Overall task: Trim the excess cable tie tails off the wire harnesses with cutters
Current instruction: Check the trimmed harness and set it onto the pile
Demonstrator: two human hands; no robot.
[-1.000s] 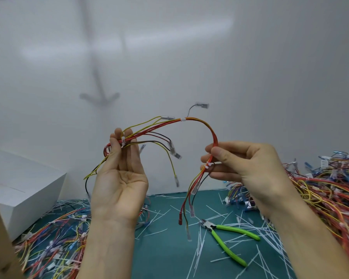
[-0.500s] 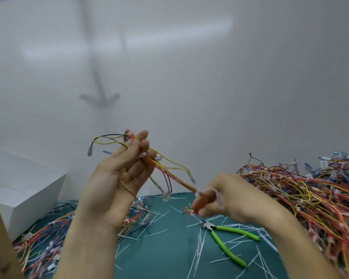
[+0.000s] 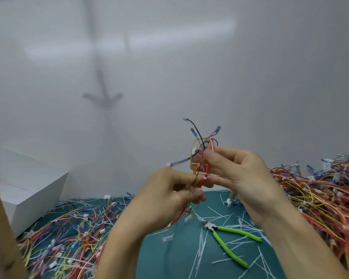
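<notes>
Both my hands hold one wire harness (image 3: 202,158) of red, orange, yellow and black wires up in front of me. My left hand (image 3: 169,190) pinches its lower part, where the wires run down out of my fist. My right hand (image 3: 230,170) grips the upper part between thumb and fingers, with loose wire ends and blue terminals sticking up above it. A white cable tie (image 3: 205,176) sits on the bundle between the two hands. The green-handled cutters (image 3: 229,237) lie on the teal mat (image 3: 175,258) below my right wrist, untouched.
A large heap of harnesses (image 3: 320,198) fills the right side. Another pile of harnesses (image 3: 69,234) spreads over the left of the mat. Several cut white tie tails (image 3: 201,244) litter the mat. A white box (image 3: 24,186) stands at the left, a wooden post (image 3: 2,228) at the near left edge.
My hands have come together and moved right and up. The harness, stretched between them before, is now folded into a short upright bundle. The cutters have not moved.
</notes>
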